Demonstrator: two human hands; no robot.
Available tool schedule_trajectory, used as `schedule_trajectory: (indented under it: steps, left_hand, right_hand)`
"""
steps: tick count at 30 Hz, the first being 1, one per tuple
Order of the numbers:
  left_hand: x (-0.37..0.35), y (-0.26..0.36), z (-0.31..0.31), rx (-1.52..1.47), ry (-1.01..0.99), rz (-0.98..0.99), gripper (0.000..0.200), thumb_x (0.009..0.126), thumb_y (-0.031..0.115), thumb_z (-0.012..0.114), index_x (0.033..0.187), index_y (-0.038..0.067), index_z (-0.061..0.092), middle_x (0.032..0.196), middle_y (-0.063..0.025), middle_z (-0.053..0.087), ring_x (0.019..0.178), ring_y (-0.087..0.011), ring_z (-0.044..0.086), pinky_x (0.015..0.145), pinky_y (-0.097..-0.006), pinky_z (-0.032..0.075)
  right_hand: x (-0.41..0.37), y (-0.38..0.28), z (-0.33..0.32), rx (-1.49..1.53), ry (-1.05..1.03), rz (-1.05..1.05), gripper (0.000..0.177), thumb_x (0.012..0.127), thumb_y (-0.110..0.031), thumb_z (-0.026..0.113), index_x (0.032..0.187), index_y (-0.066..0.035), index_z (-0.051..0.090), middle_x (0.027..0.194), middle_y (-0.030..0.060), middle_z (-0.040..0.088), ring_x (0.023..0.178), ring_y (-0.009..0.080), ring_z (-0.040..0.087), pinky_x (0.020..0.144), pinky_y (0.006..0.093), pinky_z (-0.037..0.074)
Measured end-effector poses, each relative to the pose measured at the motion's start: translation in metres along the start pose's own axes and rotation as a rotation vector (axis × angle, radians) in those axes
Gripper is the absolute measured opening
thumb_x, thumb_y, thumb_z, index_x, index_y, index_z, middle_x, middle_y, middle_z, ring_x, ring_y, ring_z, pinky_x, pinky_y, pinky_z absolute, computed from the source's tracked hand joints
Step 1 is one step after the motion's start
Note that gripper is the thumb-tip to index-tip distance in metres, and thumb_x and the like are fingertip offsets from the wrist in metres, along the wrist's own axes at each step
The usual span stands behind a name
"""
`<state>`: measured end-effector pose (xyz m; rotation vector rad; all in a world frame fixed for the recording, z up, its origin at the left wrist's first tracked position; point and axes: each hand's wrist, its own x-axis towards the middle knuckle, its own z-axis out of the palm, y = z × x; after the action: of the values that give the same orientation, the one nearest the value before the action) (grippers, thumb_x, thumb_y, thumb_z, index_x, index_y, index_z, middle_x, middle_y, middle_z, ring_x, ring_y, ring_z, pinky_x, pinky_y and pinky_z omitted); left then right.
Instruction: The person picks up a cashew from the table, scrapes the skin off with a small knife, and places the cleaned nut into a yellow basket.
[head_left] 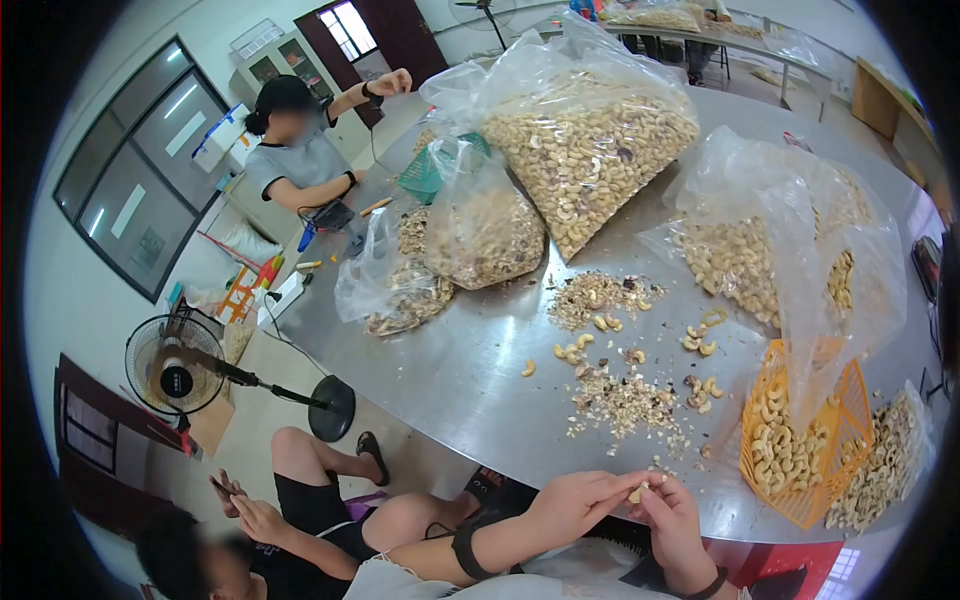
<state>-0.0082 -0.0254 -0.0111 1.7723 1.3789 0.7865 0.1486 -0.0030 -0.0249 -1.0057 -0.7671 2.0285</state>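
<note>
At the table's near edge my left hand (580, 508) and my right hand (668, 522) meet fingertip to fingertip. Between them is a small pale cashew (638, 494), partly covered by the fingers of both hands. Just beyond lies a pile of cashew crumbs and skins (625, 402), with loose cashews (703, 392) beside it. To the right of my right hand stands an orange plastic basket (748, 440), tilted and partly filled with whole cashews (785, 445).
A big clear bag of cashews (590, 150) and smaller bags (485, 235) stand on the metal table (470, 370). At right are another cashew bag (730, 260) and a bag of fragments (880, 465). Two people (300, 150) sit at left, near a fan (175, 370).
</note>
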Motion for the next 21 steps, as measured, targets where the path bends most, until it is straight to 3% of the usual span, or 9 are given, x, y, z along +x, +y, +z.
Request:
schedule_trajectory:
  steps: [4,13,15,17,21]
  left_hand:
    - [0.000,-0.003,0.003,-0.011,0.051,0.046,0.033,0.081,0.012,0.048,0.114,0.015,0.049,0.074,-0.0063,0.054,0.068,-0.0217,0.053,0.058,-0.0288,0.043]
    - [0.005,0.001,-0.007,-0.046,-0.036,-0.061,0.033,0.080,0.007,0.050,0.113,0.012,0.049,0.087,-0.0090,0.058,0.076,-0.0212,0.057,0.065,-0.0264,0.044]
    - [0.009,-0.001,-0.012,-0.039,-0.002,0.003,0.033,0.080,0.007,0.051,0.112,0.012,0.050,0.089,-0.0106,0.058,0.077,-0.0222,0.056,0.067,-0.0267,0.043]
    - [0.015,0.002,-0.028,0.022,-0.065,-0.059,0.032,0.080,0.007,0.051,0.112,0.010,0.050,0.091,-0.0105,0.058,0.079,-0.0192,0.056,0.069,-0.0266,0.043]
    - [0.032,0.001,-0.058,-0.141,0.042,-0.060,0.029,0.082,0.007,0.048,0.111,0.007,0.051,0.083,-0.0054,0.060,0.077,-0.0114,0.055,0.069,-0.0228,0.043]
  right_hand:
    - [0.000,0.002,0.000,-0.034,0.000,-0.009,0.021,0.082,-0.009,0.048,0.100,0.000,0.050,0.081,0.0040,0.056,0.067,0.0075,0.052,0.060,0.0183,0.042]
    - [0.005,0.004,-0.007,-0.040,-0.004,-0.021,0.024,0.081,-0.009,0.050,0.102,0.000,0.049,0.082,0.0045,0.055,0.069,0.0085,0.052,0.061,0.0197,0.043]
    - [0.003,-0.001,-0.009,-0.043,0.015,0.005,0.025,0.080,-0.007,0.050,0.104,0.001,0.049,0.084,0.0043,0.055,0.073,0.0095,0.053,0.063,0.0213,0.044]
    - [0.003,-0.012,-0.010,-0.034,0.012,-0.037,0.026,0.080,-0.011,0.051,0.103,0.001,0.049,0.083,0.0038,0.054,0.071,0.0086,0.052,0.062,0.0206,0.043]
    - [0.002,-0.031,-0.012,-0.082,0.080,-0.122,0.027,0.080,-0.013,0.051,0.104,0.002,0.049,0.082,0.0036,0.054,0.070,0.0081,0.051,0.062,0.0199,0.042]
